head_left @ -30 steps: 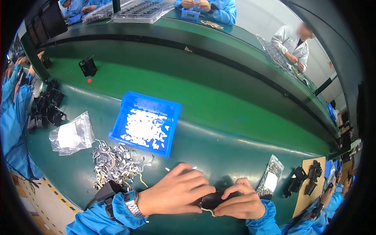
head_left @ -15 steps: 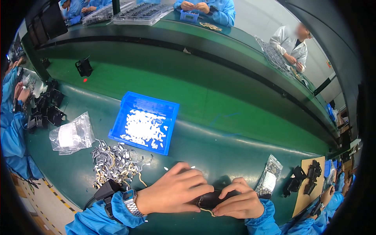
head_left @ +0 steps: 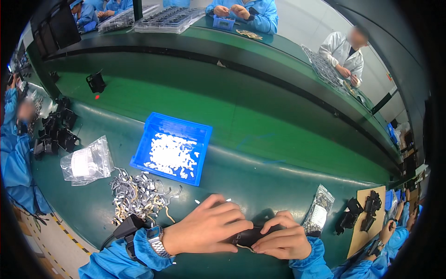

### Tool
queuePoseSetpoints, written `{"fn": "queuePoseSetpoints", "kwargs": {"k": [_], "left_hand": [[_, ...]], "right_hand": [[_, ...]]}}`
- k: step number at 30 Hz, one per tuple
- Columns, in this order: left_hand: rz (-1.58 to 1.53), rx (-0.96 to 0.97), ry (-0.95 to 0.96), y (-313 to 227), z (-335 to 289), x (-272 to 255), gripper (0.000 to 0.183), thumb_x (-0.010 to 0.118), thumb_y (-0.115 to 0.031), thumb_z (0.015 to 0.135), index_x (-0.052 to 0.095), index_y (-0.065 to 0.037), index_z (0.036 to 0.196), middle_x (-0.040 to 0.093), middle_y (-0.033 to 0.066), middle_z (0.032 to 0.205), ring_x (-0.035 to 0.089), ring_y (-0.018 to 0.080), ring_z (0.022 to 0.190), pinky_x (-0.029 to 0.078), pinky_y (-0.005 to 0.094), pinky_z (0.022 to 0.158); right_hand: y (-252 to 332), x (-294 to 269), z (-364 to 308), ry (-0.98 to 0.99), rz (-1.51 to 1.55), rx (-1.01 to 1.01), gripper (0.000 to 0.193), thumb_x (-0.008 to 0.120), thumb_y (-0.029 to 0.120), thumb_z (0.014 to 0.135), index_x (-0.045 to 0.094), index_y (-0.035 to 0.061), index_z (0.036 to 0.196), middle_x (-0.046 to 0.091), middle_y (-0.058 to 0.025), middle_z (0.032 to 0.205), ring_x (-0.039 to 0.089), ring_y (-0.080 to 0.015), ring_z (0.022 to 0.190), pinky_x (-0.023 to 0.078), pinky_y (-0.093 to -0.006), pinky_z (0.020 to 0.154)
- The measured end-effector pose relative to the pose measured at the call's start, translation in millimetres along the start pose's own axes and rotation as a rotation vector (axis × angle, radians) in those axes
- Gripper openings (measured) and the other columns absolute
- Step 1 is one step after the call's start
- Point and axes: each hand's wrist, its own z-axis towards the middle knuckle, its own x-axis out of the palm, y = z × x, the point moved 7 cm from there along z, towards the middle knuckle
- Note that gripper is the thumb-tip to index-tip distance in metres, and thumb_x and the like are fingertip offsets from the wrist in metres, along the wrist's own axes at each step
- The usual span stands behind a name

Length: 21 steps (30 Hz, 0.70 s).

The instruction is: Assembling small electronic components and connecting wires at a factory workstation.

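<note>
Between my two hands lies a black plastic part [head_left: 247,237], partly covered by the fingers. My left hand [head_left: 209,228] is closed on its left side, with the fingertips pressed on its top. From the right, my right hand [head_left: 284,238] grips the part, its thumb and fingers also close to a thin cream-coloured cable [head_left: 245,248] along the near edge. The cable's ends are hidden under the hands. Just beyond my left hand, a few small white pieces [head_left: 228,200] lie on the green table.
A heap of short grey and cream cables [head_left: 139,197] lies left of my hands. Behind it stand a blue bin [head_left: 138,156] of small white pieces and a clear bag [head_left: 100,162]. A bag of small parts [head_left: 320,207] and black parts on cardboard [head_left: 357,239] lie right. Co-workers sit around.
My hands stay almost in place on the black part; the cable end by my right fingers shows less now. At the left, a co-worker has leaned in.
</note>
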Motion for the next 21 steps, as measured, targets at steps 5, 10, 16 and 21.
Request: {"fn": "queuePoseSetpoints", "kwargs": {"k": [5,10,16,21], "left_hand": [[0.035,-0.003,-0.015,-6,-3,-1,0.054,0.084,-0.048,0.087,0.069,-0.017,0.129,0.066,0.0002,0.116,0.062,0.0207,0.117,0.04,0.0448,0.106],[0.083,-0.004,-0.015,-6,-3,8,0.053,0.083,-0.05,0.086,0.068,-0.018,0.126,0.066,-0.0012,0.116,0.063,0.0201,0.116,0.041,0.0442,0.105],[0.123,-0.02,-0.021,-9,0,8,0.053,0.082,-0.051,0.085,0.068,-0.019,0.126,0.066,-0.0014,0.115,0.063,0.0198,0.115,0.041,0.0435,0.105],[0.109,-0.023,-0.029,-10,0,8,0.053,0.083,-0.049,0.084,0.068,-0.019,0.125,0.066,-0.0014,0.113,0.063,0.0193,0.114,0.041,0.0431,0.104]], "right_hand": [[10,-1,-3,-0.056,-0.068,-0.019,0.01,0.091,0.024,0.081,0.088,0.0208,0.09,0.082,0.0126,0.093,0.068,-0.0143,0.097,0.043,-0.0343,0.083],[28,11,1,-0.018,-0.214,-0.121,0.013,0.09,0.023,0.078,0.088,0.0211,0.09,0.081,0.0128,0.092,0.068,-0.0128,0.094,0.044,-0.0346,0.08],[27,11,-1,-0.06,-0.216,-0.119,0.012,0.089,0.024,0.078,0.088,0.0202,0.089,0.08,0.0117,0.089,0.068,-0.0128,0.088,0.043,-0.0337,0.079],[20,9,1,-0.104,-0.192,-0.043,0.014,0.089,0.023,0.077,0.087,0.0193,0.09,0.079,0.01,0.087,0.068,-0.0134,0.088,0.043,-0.0335,0.078]]}}
